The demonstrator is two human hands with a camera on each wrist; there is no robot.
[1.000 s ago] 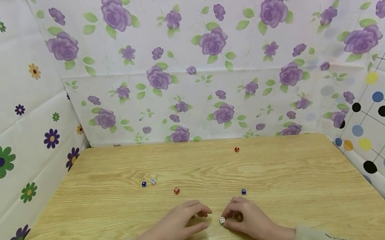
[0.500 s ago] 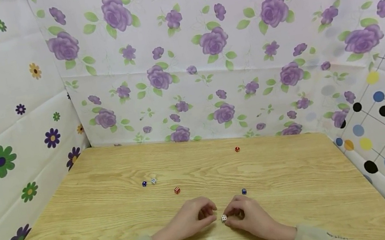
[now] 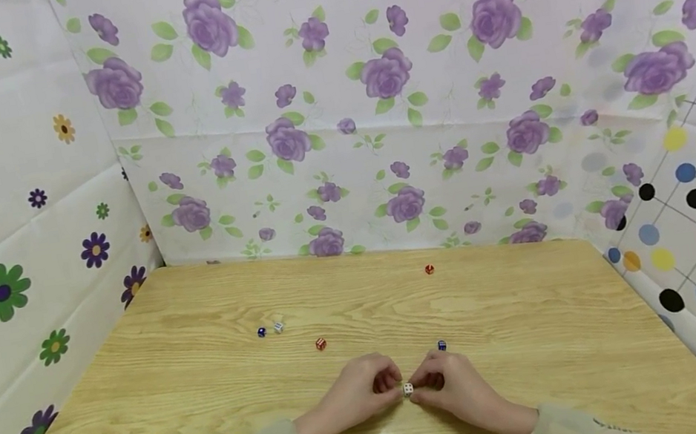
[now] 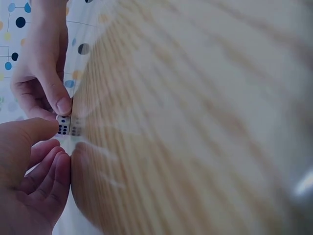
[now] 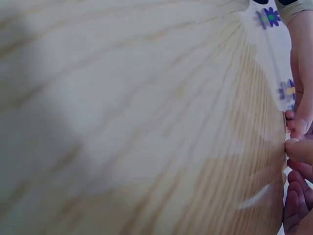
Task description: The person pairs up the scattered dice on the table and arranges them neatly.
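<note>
A small white die with black pips [image 3: 408, 389] sits low over the table between both hands. My right hand [image 3: 461, 387] pinches it from the right with thumb and index fingertips. From the left comes my left hand [image 3: 364, 394], fingers curved, its thumb tip right at the die. In the left wrist view a gap shows between the left thumb and fingers, and the die [image 4: 63, 126] shows two pipped faces close to the tabletop. A blue die [image 3: 442, 345] lies just beyond my right knuckles. The right wrist view shows the fingertips of both hands at its right edge, the die hidden.
On the wooden table [image 3: 214, 402] lie a red die [image 3: 320, 344], a blue die [image 3: 261, 332] beside a white die [image 3: 279, 328], and another red die [image 3: 429, 269] farther back. Patterned cloth [image 3: 340, 165] encloses the table's back and sides.
My left hand has moved right to the white die, its fingers drawing closer together. The white die and my right fingertips have shifted slightly right and away from me. The other dice stay put.
</note>
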